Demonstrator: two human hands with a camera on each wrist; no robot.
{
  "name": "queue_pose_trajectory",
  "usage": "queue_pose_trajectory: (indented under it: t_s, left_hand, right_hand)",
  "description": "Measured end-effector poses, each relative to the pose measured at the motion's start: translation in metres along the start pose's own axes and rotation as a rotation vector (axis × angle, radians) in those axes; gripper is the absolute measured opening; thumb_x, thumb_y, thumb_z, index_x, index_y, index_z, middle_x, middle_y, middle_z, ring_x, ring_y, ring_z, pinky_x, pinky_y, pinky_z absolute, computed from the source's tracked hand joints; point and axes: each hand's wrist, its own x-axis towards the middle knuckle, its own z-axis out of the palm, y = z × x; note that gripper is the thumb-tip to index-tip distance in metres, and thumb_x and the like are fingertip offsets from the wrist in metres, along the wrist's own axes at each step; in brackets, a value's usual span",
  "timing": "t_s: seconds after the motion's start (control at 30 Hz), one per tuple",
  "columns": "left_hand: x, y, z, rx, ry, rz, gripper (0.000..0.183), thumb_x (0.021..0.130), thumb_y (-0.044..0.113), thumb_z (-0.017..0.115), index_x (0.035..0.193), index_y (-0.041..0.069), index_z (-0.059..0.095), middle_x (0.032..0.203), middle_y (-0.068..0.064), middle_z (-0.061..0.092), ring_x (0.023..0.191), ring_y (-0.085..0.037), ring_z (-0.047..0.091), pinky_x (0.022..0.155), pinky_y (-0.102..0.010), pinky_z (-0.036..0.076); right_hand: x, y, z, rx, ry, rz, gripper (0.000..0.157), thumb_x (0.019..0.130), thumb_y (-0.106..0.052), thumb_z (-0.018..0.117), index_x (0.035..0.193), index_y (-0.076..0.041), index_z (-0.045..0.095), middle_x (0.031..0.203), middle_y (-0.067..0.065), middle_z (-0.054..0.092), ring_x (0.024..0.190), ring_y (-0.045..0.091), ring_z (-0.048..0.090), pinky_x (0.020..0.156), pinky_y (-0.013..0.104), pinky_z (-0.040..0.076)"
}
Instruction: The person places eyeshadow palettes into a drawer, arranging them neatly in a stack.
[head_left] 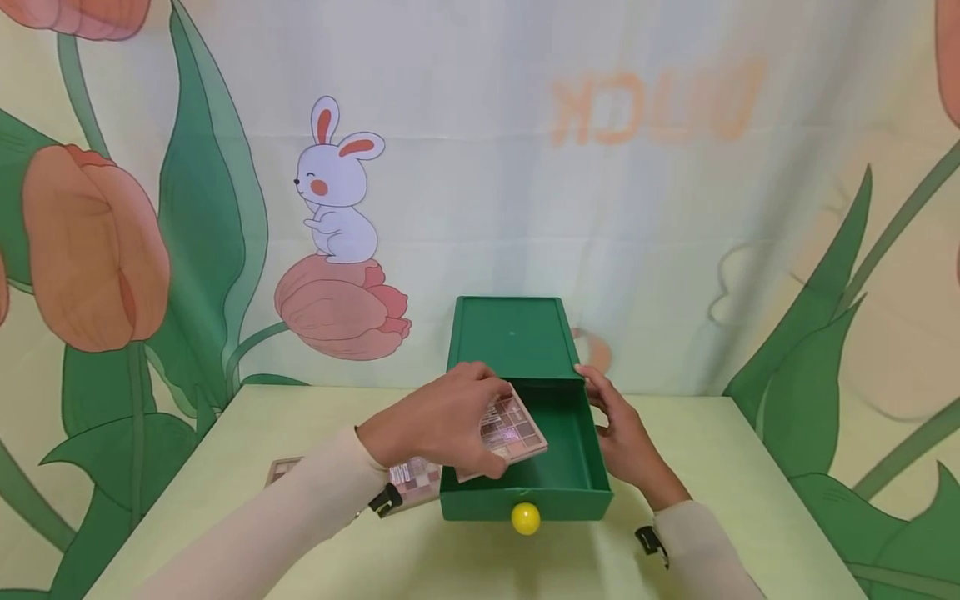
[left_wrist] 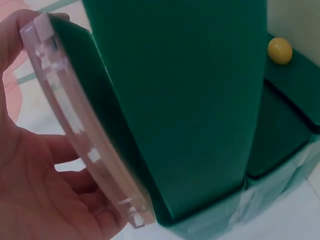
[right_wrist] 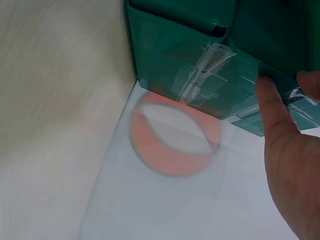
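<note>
My left hand grips an eyeshadow palette with a grid of pink and brown pans, thumb at its near edge and fingers over the far one. The palette is tilted above the left part of a pulled-out green drawer. In the left wrist view, the clear edge of the palette faces the camera. My right hand is at the right side of the green drawer box, a fingertip touching its front top corner. The right wrist view shows extended fingers against the box's taped side.
A second palette lies on the table left of the drawer, partly behind my left wrist. Farther left, another palette shows beside my sleeve. A yellow knob sticks out from the drawer front. A printed curtain hangs behind the table.
</note>
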Motion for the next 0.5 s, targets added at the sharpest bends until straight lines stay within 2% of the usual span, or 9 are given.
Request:
queue_pose_trajectory:
  t_s: [0.2, 0.5]
  left_hand:
    - [0.021, 0.008, 0.005, 0.035, -0.099, 0.044, 0.079, 0.076, 0.049, 0.077, 0.144, 0.012, 0.062, 0.138, -0.005, 0.059, 0.116, -0.016, 0.050, 0.087, -0.029, 0.056]
    - [0.047, 0.016, 0.015, 0.049, -0.207, 0.108, 0.077, 0.078, 0.048, 0.081, 0.144, 0.014, 0.061, 0.133, 0.000, 0.060, 0.113, -0.012, 0.050, 0.088, -0.027, 0.054]
  right_hand:
    - [0.000, -0.002, 0.000, -0.011, 0.006, 0.008, 0.088, 0.096, -0.004, 0.076, 0.166, -0.029, 0.028, 0.153, 0.018, 0.052, 0.138, 0.043, 0.056, 0.090, 0.050, 0.064]
    - [0.000, -0.002, 0.000, -0.005, 0.008, 0.031, 0.086, 0.098, -0.005, 0.074, 0.165, -0.031, 0.028, 0.149, 0.016, 0.056, 0.137, 0.043, 0.056, 0.092, 0.056, 0.062]
